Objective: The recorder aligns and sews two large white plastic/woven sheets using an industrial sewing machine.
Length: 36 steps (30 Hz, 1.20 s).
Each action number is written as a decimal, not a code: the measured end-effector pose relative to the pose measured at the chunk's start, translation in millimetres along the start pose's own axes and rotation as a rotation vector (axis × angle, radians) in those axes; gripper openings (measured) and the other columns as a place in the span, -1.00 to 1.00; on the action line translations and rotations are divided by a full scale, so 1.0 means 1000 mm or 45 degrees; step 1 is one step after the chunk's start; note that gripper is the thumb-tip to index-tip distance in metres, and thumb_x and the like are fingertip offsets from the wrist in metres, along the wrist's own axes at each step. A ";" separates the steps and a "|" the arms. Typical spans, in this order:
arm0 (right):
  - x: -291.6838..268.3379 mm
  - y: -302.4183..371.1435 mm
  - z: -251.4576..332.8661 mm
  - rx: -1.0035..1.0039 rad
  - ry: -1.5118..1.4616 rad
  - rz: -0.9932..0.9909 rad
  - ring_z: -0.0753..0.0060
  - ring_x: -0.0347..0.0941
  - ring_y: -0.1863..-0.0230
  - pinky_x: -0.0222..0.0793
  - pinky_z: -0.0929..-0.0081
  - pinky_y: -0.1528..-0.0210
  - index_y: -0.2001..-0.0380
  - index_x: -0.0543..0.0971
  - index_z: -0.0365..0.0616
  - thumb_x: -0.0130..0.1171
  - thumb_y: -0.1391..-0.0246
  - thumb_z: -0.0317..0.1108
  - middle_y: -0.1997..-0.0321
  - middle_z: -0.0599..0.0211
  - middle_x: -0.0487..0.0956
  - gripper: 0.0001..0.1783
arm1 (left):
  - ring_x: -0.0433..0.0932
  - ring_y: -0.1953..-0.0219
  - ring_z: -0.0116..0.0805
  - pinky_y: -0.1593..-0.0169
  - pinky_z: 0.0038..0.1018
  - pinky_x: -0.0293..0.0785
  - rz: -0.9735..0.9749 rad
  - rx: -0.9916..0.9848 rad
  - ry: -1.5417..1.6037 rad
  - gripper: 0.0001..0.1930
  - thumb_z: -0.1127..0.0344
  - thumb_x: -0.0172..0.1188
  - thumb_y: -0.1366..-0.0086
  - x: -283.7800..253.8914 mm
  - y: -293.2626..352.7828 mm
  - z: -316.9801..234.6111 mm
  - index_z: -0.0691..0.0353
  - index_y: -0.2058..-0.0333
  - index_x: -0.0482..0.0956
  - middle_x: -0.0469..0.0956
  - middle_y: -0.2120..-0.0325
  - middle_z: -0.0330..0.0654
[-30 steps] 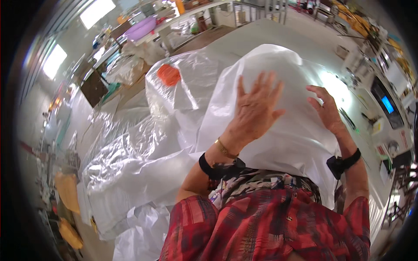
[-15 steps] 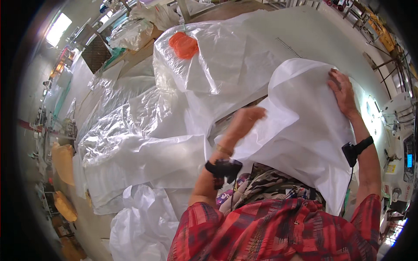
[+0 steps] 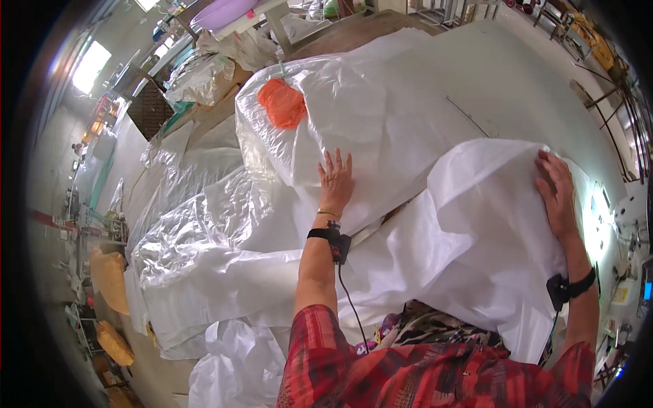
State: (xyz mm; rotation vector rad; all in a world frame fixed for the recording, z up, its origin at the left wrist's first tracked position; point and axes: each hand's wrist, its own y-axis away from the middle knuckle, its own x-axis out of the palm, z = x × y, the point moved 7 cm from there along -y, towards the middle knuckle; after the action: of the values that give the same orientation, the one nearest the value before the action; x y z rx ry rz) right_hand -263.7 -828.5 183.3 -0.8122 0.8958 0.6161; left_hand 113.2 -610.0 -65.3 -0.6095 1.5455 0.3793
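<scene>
My left hand (image 3: 335, 182) lies with spread fingers on a clear, glossy plastic sheet (image 3: 367, 109) covering the middle of the worktable, and holds nothing. A bundle of orange plastic material (image 3: 281, 103) sits on that sheet, beyond the hand. At the right, my right hand (image 3: 556, 190) rests on the far edge of a white fabric sheet (image 3: 490, 224), its thumb apart from slightly bent fingers. The white sheet is draped toward my lap, with a raised fold at its far side. Both wrists wear black straps with small devices.
A white sewing machine (image 3: 636, 231) with a bright lamp stands close to my right arm. More crumpled clear plastic (image 3: 197, 224) spreads across the left. White material (image 3: 235, 367) hangs at the lower left. A dark grated crate (image 3: 151, 111) and a purple basin (image 3: 228, 12) are farther back.
My left hand has moved from above the white sheet, left and away from me, onto the clear plastic, its fingers now spread. The right hand stays at the white sheet's far edge.
</scene>
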 end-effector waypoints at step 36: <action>0.010 0.007 -0.004 0.214 0.303 0.308 -0.16 0.11 -0.34 0.02 0.03 -0.33 -0.07 0.40 -0.32 -0.04 -0.01 -0.32 -0.29 -0.09 0.27 -0.47 | -0.13 -0.40 0.12 -0.41 -0.19 -0.24 -0.271 -0.742 0.398 0.25 -0.34 0.32 0.10 0.053 -0.203 0.151 0.35 -0.35 -0.13 -0.06 -0.33 0.26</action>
State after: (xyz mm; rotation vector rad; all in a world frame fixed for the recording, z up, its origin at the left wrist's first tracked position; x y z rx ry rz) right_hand -266.2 -826.6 171.0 -0.6378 1.2594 0.6527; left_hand 355.8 -692.0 -103.5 -1.3271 1.6446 0.5983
